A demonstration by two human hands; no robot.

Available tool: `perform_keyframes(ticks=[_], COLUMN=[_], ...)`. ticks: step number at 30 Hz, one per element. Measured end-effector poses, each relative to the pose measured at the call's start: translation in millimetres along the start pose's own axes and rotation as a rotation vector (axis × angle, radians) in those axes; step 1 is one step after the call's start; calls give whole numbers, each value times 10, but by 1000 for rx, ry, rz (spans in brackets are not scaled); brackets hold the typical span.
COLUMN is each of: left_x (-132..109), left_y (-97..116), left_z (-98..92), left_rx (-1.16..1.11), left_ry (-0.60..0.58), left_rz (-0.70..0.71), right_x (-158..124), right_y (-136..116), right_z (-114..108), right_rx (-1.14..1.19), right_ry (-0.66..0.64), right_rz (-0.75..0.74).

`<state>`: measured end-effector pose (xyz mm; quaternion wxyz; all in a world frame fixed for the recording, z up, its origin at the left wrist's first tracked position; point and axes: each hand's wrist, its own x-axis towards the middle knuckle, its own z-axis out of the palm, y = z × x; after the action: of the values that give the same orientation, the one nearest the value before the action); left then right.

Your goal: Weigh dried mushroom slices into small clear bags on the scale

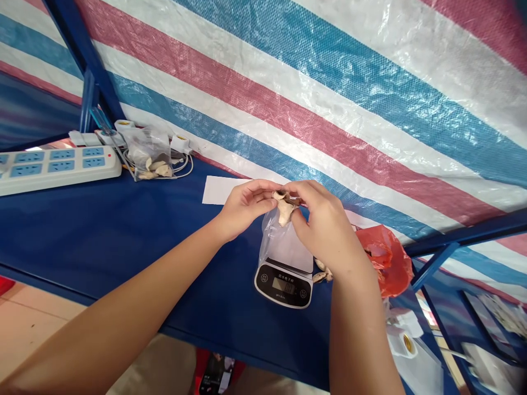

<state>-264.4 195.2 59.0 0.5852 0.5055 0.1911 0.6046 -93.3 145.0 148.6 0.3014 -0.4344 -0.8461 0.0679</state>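
Observation:
A pale dried mushroom (285, 213) with a dark, curled top is held up between my two hands. My left hand (249, 207) pinches its left edge between thumb and fingers. From the other side my right hand (323, 225) grips it, thumb below and fingers on top. Beneath them lies a clear plastic bag (269, 236) on a digital kitchen scale (284, 285); the display is lit but hard to read. More dried mushroom pieces (321, 272) lie on the blue table just right of the scale, partly hidden by my right forearm.
A white sheet of paper (220, 190) lies behind my left hand. At the back left are a power strip (61, 167) and a clear bag of mushroom pieces (154, 164). A red plastic bag (385, 260) sits at the right, with a lamp socket (403, 343) nearer me.

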Motion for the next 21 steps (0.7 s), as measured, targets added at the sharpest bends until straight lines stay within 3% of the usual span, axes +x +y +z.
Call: perform_keyframes(ticks=[7,21], left_x=[3,-9], left_y=[22,-10], left_z=[15,36], left_rx=[98,233], left_ry=[-19,139], left_rz=[98,253], right_x=[-2,20], right_y=[113,174], right_z=[24,67], right_rx=[-82,138], right_ry=[119,120], right_rz=[146,139])
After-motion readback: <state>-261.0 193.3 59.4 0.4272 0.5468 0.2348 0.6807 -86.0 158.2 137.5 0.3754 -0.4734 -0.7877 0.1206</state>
